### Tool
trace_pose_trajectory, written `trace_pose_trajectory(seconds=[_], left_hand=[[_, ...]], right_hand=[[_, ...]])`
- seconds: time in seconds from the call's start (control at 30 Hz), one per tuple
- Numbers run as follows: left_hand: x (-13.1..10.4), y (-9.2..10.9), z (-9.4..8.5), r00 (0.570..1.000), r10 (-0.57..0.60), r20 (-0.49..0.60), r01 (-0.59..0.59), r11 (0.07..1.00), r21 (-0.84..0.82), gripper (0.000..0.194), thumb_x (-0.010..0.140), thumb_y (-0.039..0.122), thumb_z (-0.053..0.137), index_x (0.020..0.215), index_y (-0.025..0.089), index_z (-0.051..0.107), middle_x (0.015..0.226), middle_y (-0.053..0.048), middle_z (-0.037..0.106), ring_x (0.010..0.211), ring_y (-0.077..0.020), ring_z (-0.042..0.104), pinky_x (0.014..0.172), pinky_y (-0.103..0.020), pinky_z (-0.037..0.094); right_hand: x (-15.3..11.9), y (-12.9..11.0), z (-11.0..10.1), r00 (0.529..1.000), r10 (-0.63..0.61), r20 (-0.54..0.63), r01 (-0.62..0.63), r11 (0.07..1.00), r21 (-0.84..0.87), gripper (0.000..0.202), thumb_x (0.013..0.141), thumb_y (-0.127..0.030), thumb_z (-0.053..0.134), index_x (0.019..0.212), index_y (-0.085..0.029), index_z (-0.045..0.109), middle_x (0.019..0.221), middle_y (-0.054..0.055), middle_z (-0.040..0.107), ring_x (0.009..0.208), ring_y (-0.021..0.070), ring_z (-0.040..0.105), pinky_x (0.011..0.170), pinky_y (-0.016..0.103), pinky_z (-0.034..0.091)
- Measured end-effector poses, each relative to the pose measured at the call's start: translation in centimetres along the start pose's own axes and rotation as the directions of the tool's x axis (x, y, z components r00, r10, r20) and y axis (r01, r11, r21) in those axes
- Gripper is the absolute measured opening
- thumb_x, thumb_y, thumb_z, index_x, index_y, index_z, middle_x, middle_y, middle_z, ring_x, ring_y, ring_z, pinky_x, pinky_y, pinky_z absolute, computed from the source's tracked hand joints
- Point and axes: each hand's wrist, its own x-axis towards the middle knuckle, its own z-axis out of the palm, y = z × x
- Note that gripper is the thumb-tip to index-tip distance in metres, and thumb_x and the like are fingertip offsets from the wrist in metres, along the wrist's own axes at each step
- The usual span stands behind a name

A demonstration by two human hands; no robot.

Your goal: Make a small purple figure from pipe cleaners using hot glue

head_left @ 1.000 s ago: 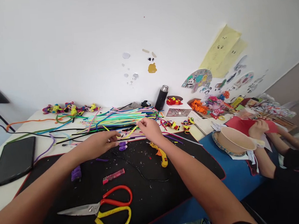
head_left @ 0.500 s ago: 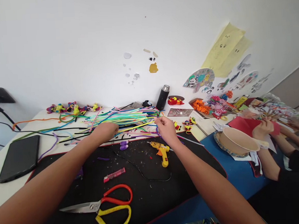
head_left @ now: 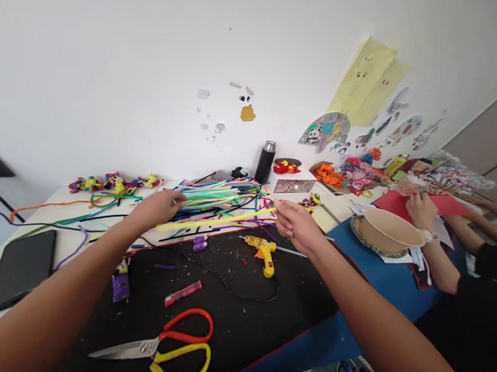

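Observation:
My right hand [head_left: 295,221] pinches the right end of a yellow pipe cleaner [head_left: 217,218], which stretches leftward above the front of the pile. Over the left part of the colourful pipe cleaner pile [head_left: 215,195], my left hand [head_left: 159,207] hovers with its fingers curled but apart, holding nothing I can see. A yellow glue gun [head_left: 263,253] lies on the black mat just below my right hand. Two small purple pieces [head_left: 200,243] rest near the mat's back edge.
Scissors [head_left: 174,347], a pink cutter [head_left: 182,293] and a purple figure [head_left: 120,283] lie on the black mat [head_left: 240,327]. A phone [head_left: 21,267] is at left. Behind stand a black flask [head_left: 266,162] and a white box [head_left: 292,181]. At right, another person's hands hold red paper [head_left: 443,205].
My left hand has moved left and up, off the yellow pipe cleaner. My right hand has shifted slightly right and down with it. The view has turned a little, uncovering the purple figure.

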Motion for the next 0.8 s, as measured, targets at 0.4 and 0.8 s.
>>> trace_pose_trajectory(seconds=[0.4, 0.8], left_hand=[[-9.2, 11.1, -1.6, 0.792, 0.397, 0.463, -0.004, 0.762, -0.647, 0.053, 0.098, 0.070, 0.046, 0.103, 0.023, 0.072, 0.090, -0.006, 0.079, 0.081, -0.0229, 0.073, 0.074, -0.030, 0.055], [-11.4, 11.0, 1.4, 0.811, 0.251, 0.529, 0.170, 0.763, -0.623, 0.050, 0.092, 0.069, 0.053, 0.094, 0.021, 0.068, 0.067, 0.003, 0.059, 0.056, -0.0138, 0.055, 0.053, -0.024, 0.043]], right_hand=[[-0.4, 3.5, 6.0, 0.954, 0.052, 0.294, 0.047, 0.946, -0.320, 0.037, 0.090, -0.056, 0.071, 0.081, -0.023, 0.059, 0.050, -0.011, 0.040, 0.041, 0.0093, 0.033, 0.043, 0.023, 0.023], [-1.8, 6.6, 5.9, 0.969, -0.082, 0.234, 0.210, 0.774, -0.598, 0.028, 0.094, -0.044, 0.068, 0.078, -0.021, 0.064, 0.060, -0.005, 0.053, 0.055, 0.0122, 0.044, 0.054, 0.025, 0.030]])
